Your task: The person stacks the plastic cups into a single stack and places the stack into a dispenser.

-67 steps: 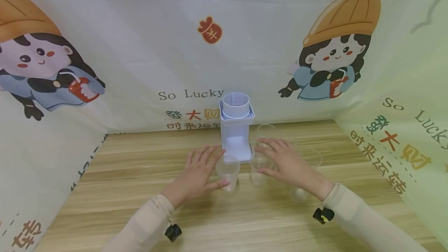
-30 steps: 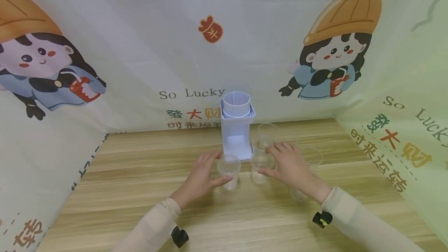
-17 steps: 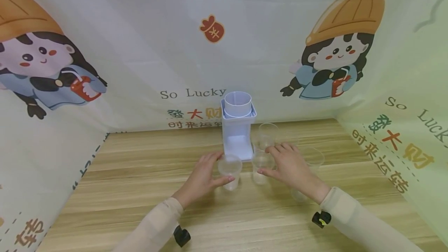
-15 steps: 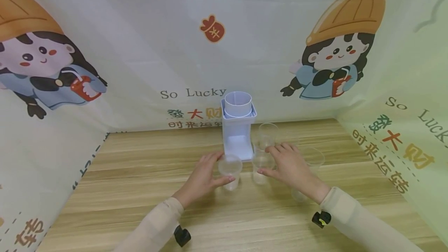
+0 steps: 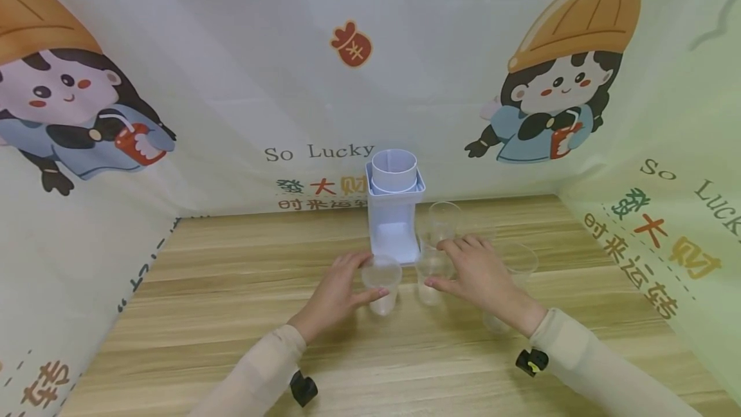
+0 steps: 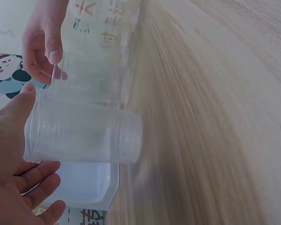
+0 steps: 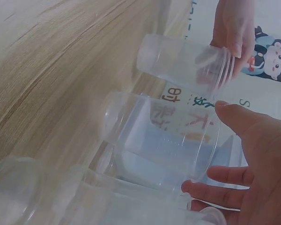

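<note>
My left hand (image 5: pixel 332 298) holds a short stack of clear plastic cups (image 5: pixel 384 304) near the rims, thumb on the near side and fingers behind. Several nested rims show on these upright cups in the left wrist view (image 6: pixel 84 129). Just to the right, my right hand (image 5: pixel 483 278) grips another clear plastic cup (image 5: pixel 429 291) by its rim, between thumb and fingertips. Both cups stand on the table, a small gap apart. Behind them rises a white plastic stand (image 5: pixel 392 214) with a round tube on top and an open front.
One more clear cup (image 5: pixel 444 212) stands behind my right hand, and another clear cup (image 5: pixel 522 256) is partly hidden by my right wrist. Wood-grain table (image 5: pixel 231 314) lies below; a printed cloth (image 5: pixel 231 82) hangs along the back and sides.
Compared with about two seconds ago, my left thumb has come onto the cup stack and my right fingers have closed in on the rim. Over the last half second the hands stay nearly still.
</note>
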`<move>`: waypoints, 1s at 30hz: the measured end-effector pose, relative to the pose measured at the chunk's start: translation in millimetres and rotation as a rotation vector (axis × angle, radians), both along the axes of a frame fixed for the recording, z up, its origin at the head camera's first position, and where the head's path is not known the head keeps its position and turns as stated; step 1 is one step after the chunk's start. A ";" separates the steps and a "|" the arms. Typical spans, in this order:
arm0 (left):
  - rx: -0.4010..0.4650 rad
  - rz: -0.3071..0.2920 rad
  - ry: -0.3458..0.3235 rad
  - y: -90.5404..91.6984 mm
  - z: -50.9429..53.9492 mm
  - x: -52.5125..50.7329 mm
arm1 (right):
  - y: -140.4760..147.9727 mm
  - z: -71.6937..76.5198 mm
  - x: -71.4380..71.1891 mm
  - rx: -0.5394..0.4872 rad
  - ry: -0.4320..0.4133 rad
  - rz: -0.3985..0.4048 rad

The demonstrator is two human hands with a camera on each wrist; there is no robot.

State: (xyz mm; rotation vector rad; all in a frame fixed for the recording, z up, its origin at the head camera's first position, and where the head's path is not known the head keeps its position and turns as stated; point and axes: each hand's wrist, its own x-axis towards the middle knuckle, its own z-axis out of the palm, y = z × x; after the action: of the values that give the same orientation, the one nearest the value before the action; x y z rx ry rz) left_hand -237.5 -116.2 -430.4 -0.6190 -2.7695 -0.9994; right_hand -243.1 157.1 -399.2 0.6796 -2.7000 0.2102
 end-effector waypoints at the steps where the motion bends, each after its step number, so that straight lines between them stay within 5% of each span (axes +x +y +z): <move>1: 0.005 0.001 0.000 -0.1 0.1 0.3 | -0.4 0.5 0.6 0.000 0.001 0.002; 30: -0.009 0.001 0.025 -0.6 -4.2 -0.6 | -4.4 25.9 7.3 -0.061 0.064 0.046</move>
State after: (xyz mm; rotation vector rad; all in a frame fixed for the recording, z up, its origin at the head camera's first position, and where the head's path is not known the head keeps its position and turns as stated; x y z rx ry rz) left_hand -238.1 -116.8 -434.7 -0.6264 -2.7539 -0.9728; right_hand -235.7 152.7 -373.2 0.7193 -2.6078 0.2759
